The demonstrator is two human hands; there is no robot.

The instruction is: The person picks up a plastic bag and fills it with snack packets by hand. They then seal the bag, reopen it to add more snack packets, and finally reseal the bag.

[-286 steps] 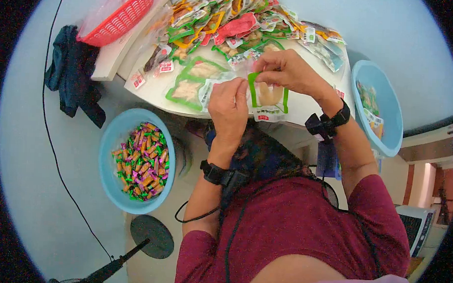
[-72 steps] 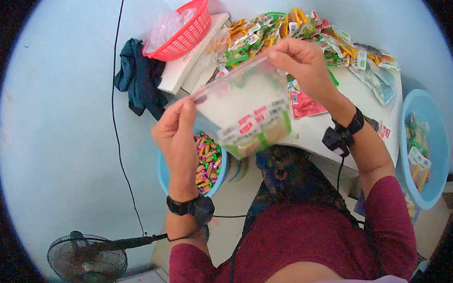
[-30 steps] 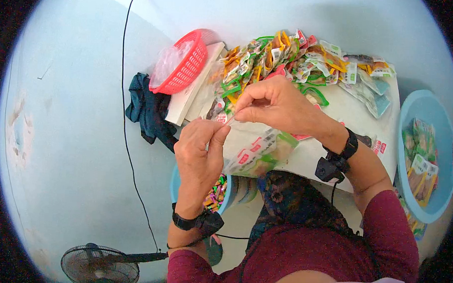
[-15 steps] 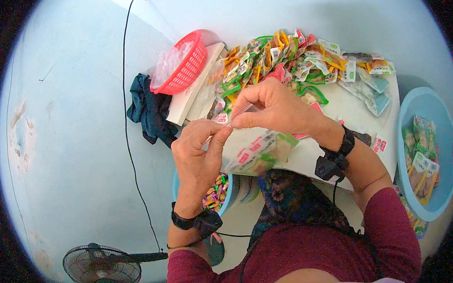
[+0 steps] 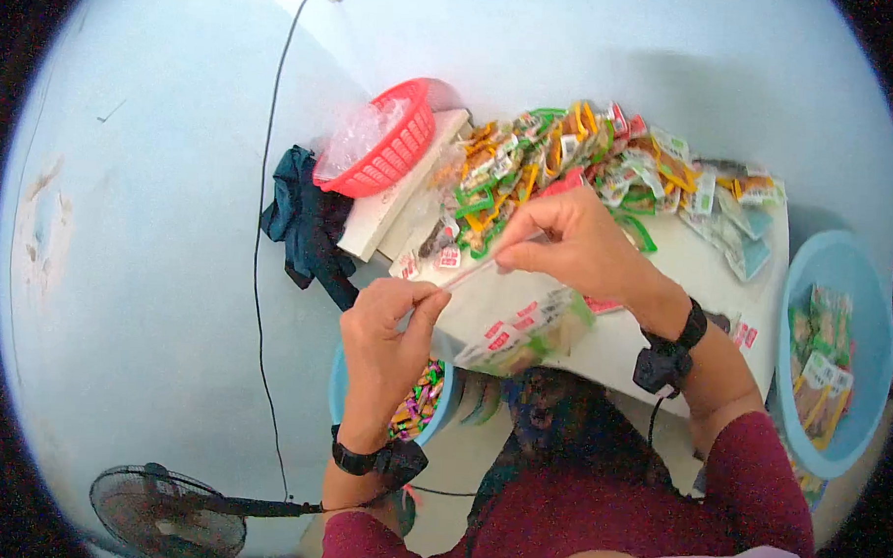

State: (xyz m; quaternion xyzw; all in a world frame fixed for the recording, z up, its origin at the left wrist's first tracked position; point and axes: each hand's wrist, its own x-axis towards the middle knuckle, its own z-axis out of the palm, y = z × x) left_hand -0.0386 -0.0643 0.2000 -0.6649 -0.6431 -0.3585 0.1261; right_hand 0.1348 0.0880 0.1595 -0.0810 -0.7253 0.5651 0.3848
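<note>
A clear plastic bag with several small printed snack packets inside hangs between my hands, over the near edge of the table. My left hand pinches one end of its top edge between thumb and fingers. At the other end, my right hand is closed on the same edge, which is stretched straight between the two. Behind the bag lies a heap of snack packets with green, yellow and red trim.
A red basket of clear plastic bags rests on a white box, near dark cloth. At right, a blue tub holds packets. Below stands a bucket of small colourful pieces. A fan is lower left.
My hands have moved apart along the bag's top edge, pulling it straight. Before, their fingertips met at one spot. The whole view has shifted slightly.
</note>
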